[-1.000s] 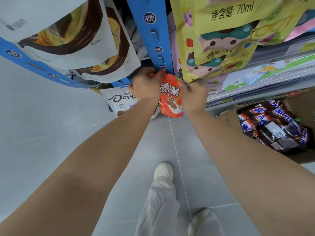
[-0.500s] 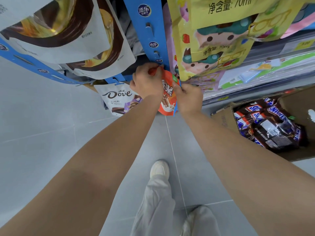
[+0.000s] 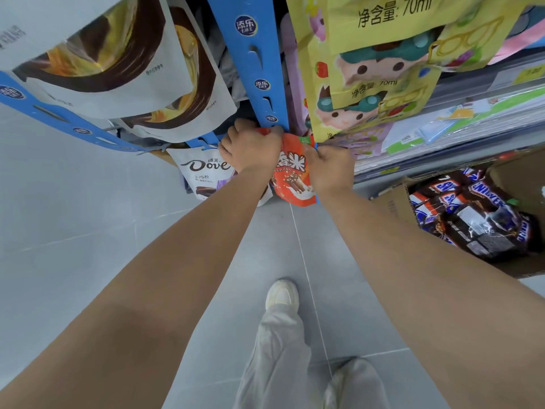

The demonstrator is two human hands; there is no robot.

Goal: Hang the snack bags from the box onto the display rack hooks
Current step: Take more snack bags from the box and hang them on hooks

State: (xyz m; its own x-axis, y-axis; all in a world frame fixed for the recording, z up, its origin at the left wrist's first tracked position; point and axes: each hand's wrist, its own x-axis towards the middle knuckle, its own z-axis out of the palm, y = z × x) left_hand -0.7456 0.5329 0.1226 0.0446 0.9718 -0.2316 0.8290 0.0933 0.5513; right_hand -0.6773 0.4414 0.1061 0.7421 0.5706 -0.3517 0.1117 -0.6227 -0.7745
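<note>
The orange snack bag (image 3: 292, 180) hangs between both hands at the foot of the blue rack strip (image 3: 259, 69), its top edge pressed up against the strip's lowest part and its body dangling free below, just beside a white Dove bag (image 3: 203, 169) already on the neighbouring strip. The left hand (image 3: 252, 149) is curled over the bag's top left corner, knuckles outward; the right hand (image 3: 330, 166) pinches the top right edge, fingers tucked behind the foil, so both are clamped on the same bag with only its printed face showing between them. Whether the hanging hole has caught a hook cannot be told, because the fingers cover that spot. The bag looks light and soft: thin, glossy foil that crumples where it is gripped and would likely slip if held by its smooth face. The sealed strip along the top is probably the stiffest part, and holding it at both corners, as here, seems the best way to keep the hole flat and steer it onto a cut-out hook (image 3: 257, 56). Pulling hard could tear the hole, and squeezing the belly could crush what is inside. The cardboard box (image 3: 393, 203) stands on the floor to the right, well apart from the hands, with dark Snickers bags (image 3: 472, 214) heaped in it waiting their turn.
</note>
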